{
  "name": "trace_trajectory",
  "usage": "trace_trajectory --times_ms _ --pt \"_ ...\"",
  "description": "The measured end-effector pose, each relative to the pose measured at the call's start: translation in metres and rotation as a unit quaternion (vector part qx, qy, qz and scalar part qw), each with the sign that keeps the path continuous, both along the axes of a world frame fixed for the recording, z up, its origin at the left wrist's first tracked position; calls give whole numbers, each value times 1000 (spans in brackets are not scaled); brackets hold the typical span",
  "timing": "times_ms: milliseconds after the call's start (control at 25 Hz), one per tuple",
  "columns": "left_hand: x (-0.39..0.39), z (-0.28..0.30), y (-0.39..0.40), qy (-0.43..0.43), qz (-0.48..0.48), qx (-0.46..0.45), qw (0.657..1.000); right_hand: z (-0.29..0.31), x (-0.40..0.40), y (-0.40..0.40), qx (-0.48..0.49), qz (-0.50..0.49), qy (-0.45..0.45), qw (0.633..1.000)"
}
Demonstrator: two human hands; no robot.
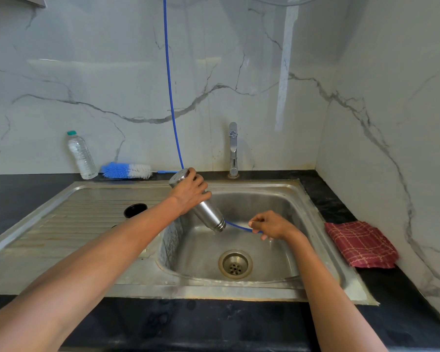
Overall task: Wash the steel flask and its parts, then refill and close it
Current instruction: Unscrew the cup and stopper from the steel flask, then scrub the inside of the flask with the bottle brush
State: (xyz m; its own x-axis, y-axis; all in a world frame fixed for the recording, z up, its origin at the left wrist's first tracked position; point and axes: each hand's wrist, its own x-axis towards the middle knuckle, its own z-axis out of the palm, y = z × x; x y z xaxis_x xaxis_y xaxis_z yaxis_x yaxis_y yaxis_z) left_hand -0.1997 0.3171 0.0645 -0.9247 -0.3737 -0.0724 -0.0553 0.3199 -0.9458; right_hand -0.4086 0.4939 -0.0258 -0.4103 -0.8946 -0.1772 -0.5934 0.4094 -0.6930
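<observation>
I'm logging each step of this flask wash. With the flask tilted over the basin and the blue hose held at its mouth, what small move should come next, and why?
Probably feed the blue hose a little deeper into the steel flask. The left hand holds the flask tilted, mouth down toward the sink, and the right hand pinches the hose just outside the mouth.

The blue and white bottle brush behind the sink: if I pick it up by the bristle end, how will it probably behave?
The bottle brush lies flat on the counter beside the plastic bottle. Its fluffy bristles would probably squash under the fingers, so the grip may feel soft. It looks light. Only a thin blue handle shows, so it might sag or swing a little.
</observation>
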Motion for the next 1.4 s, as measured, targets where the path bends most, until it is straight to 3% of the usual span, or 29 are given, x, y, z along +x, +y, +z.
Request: trace_trajectory --times_ms 200,320,440,480,560,680,760,800,840,1000,1080,1160,1400 --pt "5 3 -3 23 22 31 999 0 0 0 -2 3 -5 1000" --pt "10 -1 -7 84 62 107 989 1 1 1 0 1 -8 1000" --pt "19 -6 -8 222 121 278 927 2 2 2 -6 12 -5 1000" --pt "22 -7 -7 273 139 347 887 2 2 2 -7 16 -3 1000" --pt "29 -13 -4 370 168 484 775 1 3 2 -9 19 -2 1000" --pt "38 -27 5 492 181 643 559 0 8 -1 -14 27 7 1000" --pt "41 -35 13 556 163 704 410 0 13 -2 -15 32 9 999" --pt "42 -39 15 578 152 719 354 1 15 -3 -17 34 8 999" --pt "43 -40 19 596 143 729 304 1 18 -4 -21 35 5 999" --pt "40 -46 19 655 107 730 162 8 35 -27 -82 -3 13 997" --pt "36 -49 18 664 101 730 123 19 35 -52 -128 -49 52 989" --pt "33 -52 15 669 98 728 113 35 23 -86 -164 -90 71 980" --pt "35 -70 1 677 77 715 156 49 -38 -160 -201 -200 11 959"
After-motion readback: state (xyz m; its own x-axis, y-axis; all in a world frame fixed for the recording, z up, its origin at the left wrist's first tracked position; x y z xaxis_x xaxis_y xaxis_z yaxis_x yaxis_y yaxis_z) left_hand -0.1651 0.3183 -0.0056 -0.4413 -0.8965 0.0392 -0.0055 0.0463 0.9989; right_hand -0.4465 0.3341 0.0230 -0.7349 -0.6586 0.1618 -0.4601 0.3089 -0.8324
